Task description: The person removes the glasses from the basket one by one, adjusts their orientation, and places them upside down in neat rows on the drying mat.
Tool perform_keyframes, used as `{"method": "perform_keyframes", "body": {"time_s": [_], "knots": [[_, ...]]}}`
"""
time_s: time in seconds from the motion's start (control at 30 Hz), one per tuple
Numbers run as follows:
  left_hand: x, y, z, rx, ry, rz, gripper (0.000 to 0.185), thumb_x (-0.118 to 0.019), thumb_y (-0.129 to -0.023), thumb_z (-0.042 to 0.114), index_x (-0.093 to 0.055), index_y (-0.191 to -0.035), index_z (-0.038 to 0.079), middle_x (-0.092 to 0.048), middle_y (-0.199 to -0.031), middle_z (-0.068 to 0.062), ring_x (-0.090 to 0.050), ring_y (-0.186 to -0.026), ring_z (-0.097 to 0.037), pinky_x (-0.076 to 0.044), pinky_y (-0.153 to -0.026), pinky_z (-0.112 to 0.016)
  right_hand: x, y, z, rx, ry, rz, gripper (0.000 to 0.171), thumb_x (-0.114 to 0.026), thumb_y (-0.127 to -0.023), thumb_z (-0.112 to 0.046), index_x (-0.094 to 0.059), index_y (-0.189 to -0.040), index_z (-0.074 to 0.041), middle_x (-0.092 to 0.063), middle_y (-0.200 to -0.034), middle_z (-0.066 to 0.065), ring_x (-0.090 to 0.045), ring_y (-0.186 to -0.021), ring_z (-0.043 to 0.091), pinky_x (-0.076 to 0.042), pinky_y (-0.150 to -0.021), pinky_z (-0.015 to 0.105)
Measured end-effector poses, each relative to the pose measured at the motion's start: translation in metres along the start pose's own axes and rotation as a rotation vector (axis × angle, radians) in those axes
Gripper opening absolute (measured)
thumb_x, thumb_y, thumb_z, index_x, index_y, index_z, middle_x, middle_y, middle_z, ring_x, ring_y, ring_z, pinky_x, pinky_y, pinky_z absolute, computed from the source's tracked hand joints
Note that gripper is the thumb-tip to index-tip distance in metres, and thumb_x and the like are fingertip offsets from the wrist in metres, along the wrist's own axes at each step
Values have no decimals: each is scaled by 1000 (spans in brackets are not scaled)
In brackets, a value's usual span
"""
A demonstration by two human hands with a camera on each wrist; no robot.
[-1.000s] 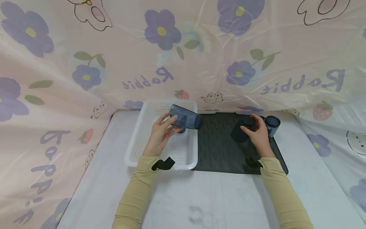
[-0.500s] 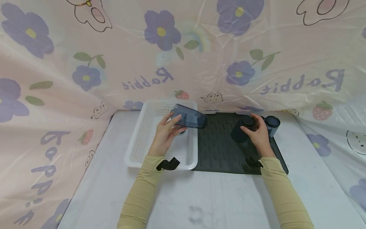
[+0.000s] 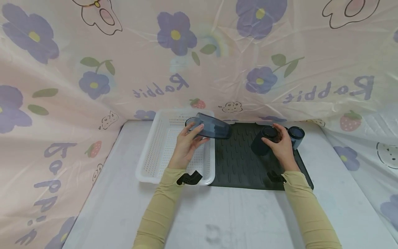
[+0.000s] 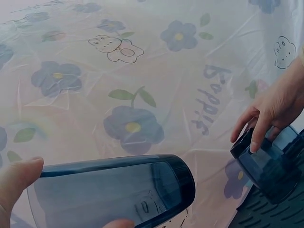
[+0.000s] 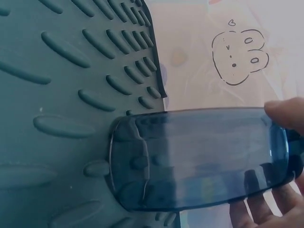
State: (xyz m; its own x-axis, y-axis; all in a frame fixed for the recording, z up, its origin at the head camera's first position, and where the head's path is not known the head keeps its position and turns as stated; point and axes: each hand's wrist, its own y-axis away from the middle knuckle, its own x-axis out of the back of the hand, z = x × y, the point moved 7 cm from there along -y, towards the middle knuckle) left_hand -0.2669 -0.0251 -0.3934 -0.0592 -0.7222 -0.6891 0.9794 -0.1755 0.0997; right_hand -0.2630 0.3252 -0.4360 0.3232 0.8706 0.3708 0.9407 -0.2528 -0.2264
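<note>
My left hand holds a see-through blue drinking glass above the seam between basket and mat. The glass lies nearly sideways, its thick dark base pointing right. Behind the fingers another blue rim shows over the basket, mostly hidden. With thumb and fingers, my right hand grips a second blue glass near its base. That one stands upside down on the black ridged mat, its mouth touching the ridges in the right wrist view. Close beside it, a third glass stands base up at the mat's back right.
A white perforated plastic basket stands left of the mat, its right rim along the mat's edge. White cloth covers the table in front. A patterned curtain rises right behind the basket and mat.
My left hand has moved right with its glass, from over the basket towards the mat. The right hand and its glass have stayed in place.
</note>
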Motion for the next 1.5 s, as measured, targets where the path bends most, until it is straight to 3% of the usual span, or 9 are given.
{"method": "perform_keyframes", "body": {"time_s": [0.23, 0.4, 0.67, 0.87, 0.97, 1.1, 1.33, 1.5], "knots": [[-4, -2, -6, 7, -2, -13, 71, -71, -85, 3, -32, -145, 5, -43, -129, -23, -52, -113, -40, -52, -89, -44, 0, 11, -30, 10, -28, -13, 72, -69, -83, 5, -30, -144, 4, -36, -144, 25, -37, -129, 40, -31, -106, 55], [-7, -5, -10, 22, -3, -9, 76, -72, -85, 3, -29, -148, 5, -42, -128, -21, -48, -116, -41, -52, -89, -43, 0, 16, -39, 28, -22, -18, 67, -68, -86, 1, -33, -144, 3, -36, -143, 27, -38, -129, 37, -30, -108, 51], [-12, -6, -15, 33, 7, 7, 79, -73, -84, 3, -28, -149, 4, -36, -133, -21, -44, -121, -43, -53, -88, -44, 1, 11, -33, 7, -44, -13, 69, -68, -85, 3, -32, -144, 4, -38, -142, 25, -38, -128, 40, -29, -107, 55], [-14, -7, -18, 43, 26, 22, 77, -72, -85, 1, -29, -148, 5, -35, -135, -20, -44, -121, -44, -53, -86, -44, 1, 1, -8, -4, -33, -3, 70, -69, -88, -7, -32, -147, -6, -39, -144, 20, -39, -129, 33, -29, -109, 49], [-15, -8, -20, 47, 21, 34, 73, -73, -84, 2, -35, -146, 5, -37, -134, -20, -48, -117, -42, -53, -86, -44, 2, -1, -8, 9, -32, 13, 66, -69, -89, -14, -35, -146, -7, -41, -143, 19, -39, -130, 28, -28, -112, 42], [-17, -10, -21, 47, 20, 43, 70, -73, -83, 1, -38, -144, 6, -36, -133, -21, -52, -111, -39, -53, -86, -45, 6, -2, -17, 33, -56, 29, 60, -66, -92, -17, -38, -144, -7, -43, -141, 19, -38, -132, 25, -25, -113, 38], [-19, -12, -23, 50, 21, 53, 73, -74, -83, 1, -36, -145, 7, -33, -134, -19, -49, -112, -37, -53, -87, -45, 11, 8, -61, 86, -133, 17, 52, -62, -94, -9, -41, -140, 1, -43, -140, 25, -36, -133, 31, -26, -112, 46], [-22, -13, -23, 48, 27, 47, 69, -74, -82, 1, -40, -142, 8, -33, -134, -19, -47, -115, -38, -53, -86, -45, 10, 14, -81, 130, -164, 1, 49, -60, -95, -10, -42, -140, 0, -43, -139, 27, -37, -132, 34, -28, -110, 49]]}}
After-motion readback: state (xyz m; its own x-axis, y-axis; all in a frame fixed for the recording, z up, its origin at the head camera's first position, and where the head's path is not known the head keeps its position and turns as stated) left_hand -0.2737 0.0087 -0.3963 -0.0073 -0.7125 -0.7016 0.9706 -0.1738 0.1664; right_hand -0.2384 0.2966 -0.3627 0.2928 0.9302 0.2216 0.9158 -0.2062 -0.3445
